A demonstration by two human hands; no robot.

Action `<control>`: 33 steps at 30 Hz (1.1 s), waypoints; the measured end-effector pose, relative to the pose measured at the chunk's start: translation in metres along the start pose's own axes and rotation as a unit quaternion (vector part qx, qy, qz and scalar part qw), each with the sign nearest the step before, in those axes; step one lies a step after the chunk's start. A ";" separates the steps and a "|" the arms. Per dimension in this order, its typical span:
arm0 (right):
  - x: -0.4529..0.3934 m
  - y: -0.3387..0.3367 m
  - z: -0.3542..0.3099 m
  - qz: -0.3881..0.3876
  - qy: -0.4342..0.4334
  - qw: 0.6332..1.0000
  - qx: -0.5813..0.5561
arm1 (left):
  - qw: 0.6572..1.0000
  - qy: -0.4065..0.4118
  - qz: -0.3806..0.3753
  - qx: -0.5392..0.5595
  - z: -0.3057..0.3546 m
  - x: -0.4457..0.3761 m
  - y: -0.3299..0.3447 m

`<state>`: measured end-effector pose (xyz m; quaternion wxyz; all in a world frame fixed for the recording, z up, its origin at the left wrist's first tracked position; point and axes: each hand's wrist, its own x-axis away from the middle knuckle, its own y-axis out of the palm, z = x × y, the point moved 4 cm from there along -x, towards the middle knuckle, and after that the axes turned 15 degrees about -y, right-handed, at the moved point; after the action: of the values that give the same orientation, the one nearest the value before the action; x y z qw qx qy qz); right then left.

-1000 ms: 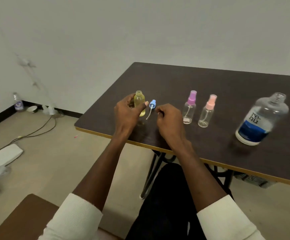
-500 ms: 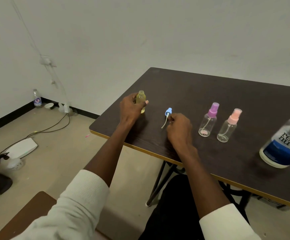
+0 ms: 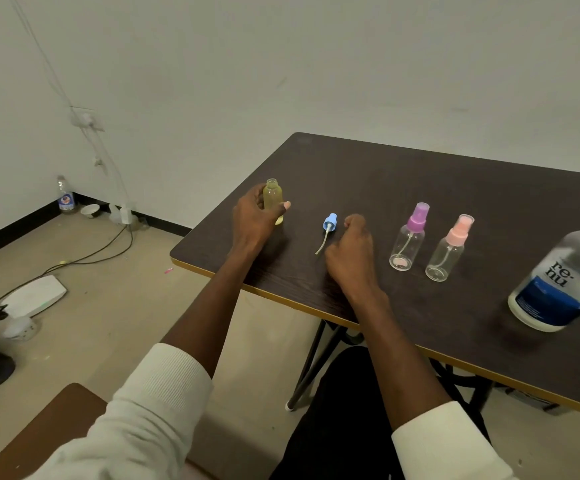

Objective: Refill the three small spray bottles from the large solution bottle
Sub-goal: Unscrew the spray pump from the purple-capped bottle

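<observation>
We hold the open yellow bottle [image 3: 273, 199] on the worktop [image 3: 420, 174] with our left hand [image 3: 255, 220] wrapped round it, our right hand [image 3: 350, 251] curled and empty beside the blue spray top [image 3: 329, 224], so next we reach for the big bottle [image 3: 558, 282] to pour.

Colours on and around the table

Yellow-tinted small bottle [image 3: 273, 199]; blue spray cap [image 3: 329, 224]; clear bottle, purple cap [image 3: 410, 237]; clear bottle, pink cap [image 3: 449, 248]; large solution bottle [image 3: 558, 282], clear with blue-and-white label (dark lettering); dark brown table [image 3: 454, 188], yellow-edged; cream sleeves [image 3: 157, 403].
</observation>
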<state>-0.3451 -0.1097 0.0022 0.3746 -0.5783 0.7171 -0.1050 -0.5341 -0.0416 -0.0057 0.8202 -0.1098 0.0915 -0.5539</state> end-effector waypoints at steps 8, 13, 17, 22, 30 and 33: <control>-0.008 0.010 0.000 -0.043 0.029 0.999 -0.001 | 0.999 -0.010 0.006 0.033 0.002 0.003 -0.003; -0.011 0.016 -0.005 -0.068 0.038 0.997 -0.005 | 0.996 -0.021 0.016 0.081 0.004 0.007 -0.003; -0.011 0.021 -0.010 -0.068 0.031 0.997 -0.013 | 0.995 -0.005 0.036 0.093 0.004 0.010 -0.006; -0.008 0.020 -0.006 -0.059 0.033 0.998 -0.019 | 0.985 0.087 0.128 0.077 0.013 0.028 -0.018; 0.022 -0.014 0.001 0.072 -0.031 0.996 -0.048 | 0.934 0.331 0.127 -0.051 0.028 0.069 0.011; 0.035 -0.039 0.002 0.155 -0.082 0.982 -0.070 | 0.955 0.287 0.064 -0.024 0.031 0.087 0.035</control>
<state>-0.3164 -0.1532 0.0085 0.4023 -0.4914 0.7706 0.0529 -0.4622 -0.1073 0.0112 0.7900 0.0406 0.3430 -0.5066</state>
